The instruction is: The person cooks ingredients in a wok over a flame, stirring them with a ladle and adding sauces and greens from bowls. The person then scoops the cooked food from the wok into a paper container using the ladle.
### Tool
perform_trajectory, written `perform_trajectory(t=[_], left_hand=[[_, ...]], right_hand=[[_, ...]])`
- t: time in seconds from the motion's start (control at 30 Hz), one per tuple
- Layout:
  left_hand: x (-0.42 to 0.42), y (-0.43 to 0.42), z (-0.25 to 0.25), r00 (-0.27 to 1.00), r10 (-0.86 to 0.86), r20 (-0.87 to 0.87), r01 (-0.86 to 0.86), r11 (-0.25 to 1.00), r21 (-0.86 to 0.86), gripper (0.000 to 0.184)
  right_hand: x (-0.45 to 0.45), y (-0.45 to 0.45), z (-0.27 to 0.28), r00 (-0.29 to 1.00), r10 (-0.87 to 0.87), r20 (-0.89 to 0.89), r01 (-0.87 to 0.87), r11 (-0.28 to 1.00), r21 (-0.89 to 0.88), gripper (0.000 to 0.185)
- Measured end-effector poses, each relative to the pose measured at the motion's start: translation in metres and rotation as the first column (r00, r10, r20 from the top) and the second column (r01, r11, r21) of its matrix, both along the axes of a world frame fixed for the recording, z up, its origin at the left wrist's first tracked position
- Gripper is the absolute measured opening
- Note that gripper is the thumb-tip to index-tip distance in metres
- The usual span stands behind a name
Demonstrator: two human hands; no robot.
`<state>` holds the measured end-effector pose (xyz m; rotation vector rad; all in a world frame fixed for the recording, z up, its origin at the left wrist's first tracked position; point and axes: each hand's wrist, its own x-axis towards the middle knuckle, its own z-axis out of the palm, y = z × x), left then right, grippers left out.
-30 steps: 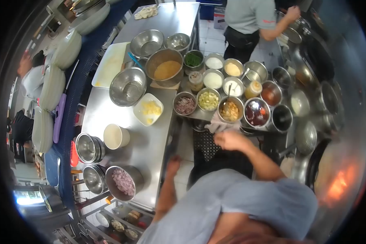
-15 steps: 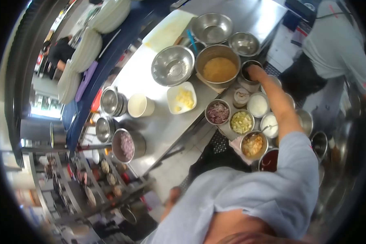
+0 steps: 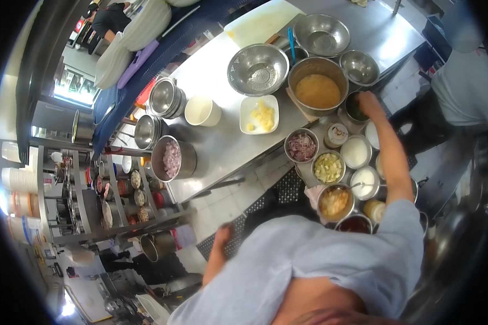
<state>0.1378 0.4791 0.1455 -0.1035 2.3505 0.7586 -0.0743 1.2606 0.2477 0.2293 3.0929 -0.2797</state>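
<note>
My right hand (image 3: pixel 368 104) reaches over the rim of a metal container (image 3: pixel 354 110) with something dark green inside; its fingertips are hidden there. Around that arm stand a lidded jar (image 3: pixel 336 134), two tubs of white contents, the nearer with a spoon (image 3: pixel 365 181), and a bowl of chopped red onion (image 3: pixel 301 147). Beside these are pale green diced pieces (image 3: pixel 327 167), an orange-yellow chunky mix (image 3: pixel 335 202) and a dark red sauce (image 3: pixel 355 224). Low at my side hangs my left hand (image 3: pixel 223 234), fingers curled, with nothing visible in them.
On the steel table (image 3: pixel 211 157) are a pot of orange-brown liquid (image 3: pixel 317 92), a colander (image 3: pixel 258 70), steel bowls (image 3: pixel 321 35), a white dish of yellow chunks (image 3: pixel 259 115), a cream tub (image 3: pixel 203 111) and a pot of diced onion (image 3: pixel 172 159). A person (image 3: pixel 461 81) stands at right.
The whole view has shifted, so the table sits further right. My right hand stays at the dark green container. My left hand and forearm show more fully beside my body.
</note>
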Motion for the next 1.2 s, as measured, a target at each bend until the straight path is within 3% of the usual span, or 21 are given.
perform_trajectory(t=[0.03, 0.1, 0.17, 0.27, 0.4, 0.43, 0.47, 0.5, 0.57, 0.7, 0.77, 0.8, 0.83, 0.9, 1.03, 1.1, 1.13, 1.17, 1.2], left_hand=[[-0.011, 0.024, 0.019, 0.766, 0.566, 0.304, -0.628, 0.76, 0.166, 0.03], [-0.024, 0.033, 0.03, 0.791, 0.543, 0.283, -0.599, 0.782, 0.172, 0.031], [-0.032, 0.043, 0.034, 0.837, 0.473, 0.274, -0.528, 0.83, 0.181, 0.032], [-0.031, 0.045, 0.031, 0.815, 0.514, 0.268, -0.569, 0.797, 0.202, 0.032], [-0.019, 0.045, 0.041, 0.92, 0.329, 0.215, -0.355, 0.93, 0.097, 0.03], [-0.01, 0.038, 0.039, 0.998, -0.064, -0.021, 0.064, 0.998, 0.027, 0.029], [-0.001, 0.026, 0.041, 0.859, -0.467, -0.208, 0.447, 0.884, -0.137, 0.029], [0.004, 0.008, 0.028, 0.854, -0.474, -0.212, 0.454, 0.88, -0.138, 0.029], [0.006, -0.019, -0.013, 0.785, -0.526, -0.327, 0.578, 0.813, 0.078, 0.028], [-0.01, -0.006, -0.002, 0.901, -0.403, -0.16, 0.416, 0.908, 0.054, 0.026], [-0.022, -0.009, -0.003, 0.496, -0.826, -0.267, 0.777, 0.56, -0.288, 0.027], [-0.029, -0.002, 0.001, 0.485, -0.83, -0.274, 0.782, 0.552, -0.29, 0.027], [-0.03, 0.004, 0.004, 0.772, -0.593, -0.23, 0.603, 0.797, -0.032, 0.029], [-0.036, 0.011, 0.018, 0.944, -0.317, -0.095, 0.33, 0.922, 0.203, 0.031], [-0.069, 0.016, 0.013, 0.947, -0.32, 0.023, 0.312, 0.936, 0.16, 0.034], [-0.081, 0.012, 0.004, 0.923, -0.385, 0.017, 0.378, 0.912, 0.163, 0.034], [-0.09, 0.009, -0.003, 0.907, -0.422, 0.01, 0.414, 0.895, 0.167, 0.034], [-0.099, 0.006, -0.01, 0.89, -0.457, 0.008, 0.448, 0.876, 0.178, 0.033], [-0.109, 0.006, -0.015, 0.868, -0.496, 0.007, 0.486, 0.854, 0.187, 0.033]], right_hand=[[0.004, -0.006, 0.013, 1.0, 0.005, 0.002, -0.005, 1.0, 0.0, 0.017], [0.013, -0.014, 0.031, 0.998, -0.046, -0.052, 0.044, 0.998, -0.05, 0.014], [0.015, -0.001, 0.006, 0.996, -0.011, -0.085, 0.015, 0.999, 0.037, 0.023], [0.024, -0.001, 0.022, 0.99, -0.117, -0.072, 0.112, 0.991, -0.073, 0.028], [0.034, -0.004, 0.031, 0.971, -0.189, -0.15, 0.152, 0.962, -0.227, 0.027], [0.036, -0.004, 0.033, 0.969, -0.197, -0.149, 0.161, 0.962, -0.223, 0.027], [0.038, -0.007, 0.033, 0.972, -0.19, -0.138, 0.153, 0.959, -0.237, 0.027], [0.038, -0.006, 0.035, 0.974, -0.181, -0.134, 0.144, 0.957, -0.25, 0.027], [0.035, -0.001, 0.031, 0.973, -0.179, -0.149, 0.14, 0.961, -0.239, 0.027], [0.043, -0.008, 0.042, 0.949, -0.255, -0.187, 0.191, 0.934, -0.301, 0.027], [0.044, -0.006, 0.039, 0.944, -0.279, -0.177, 0.212, 0.922, -0.323, 0.026], [0.044, -0.003, 0.04, 0.939, -0.299, -0.173, 0.227, 0.912, -0.341, 0.025], [0.046, -0.001, 0.046, 0.934, -0.309, -0.181, 0.237, 0.912, -0.336, 0.025], [0.055, -0.002, 0.06, 0.877, -0.397, -0.272, 0.275, 0.877, -0.394, 0.025], [0.079, -0.006, 0.091, 0.761, -0.574, -0.302, 0.351, 0.756, -0.553, 0.022], [0.098, -0.011, 0.107, 0.709, -0.674, -0.207, 0.3, 0.554, -0.776, 0.025], [0.112, -0.025, 0.125, 0.663, -0.715, -0.221, 0.18, 0.439, -0.88, 0.025], [0.129, -0.039, 0.142, 0.614, -0.765, -0.196, 0.113, 0.331, -0.937, 0.026], [0.142, -0.044, 0.147, 0.58, -0.787, -0.212, 0.063, 0.303, -0.951, 0.026]])
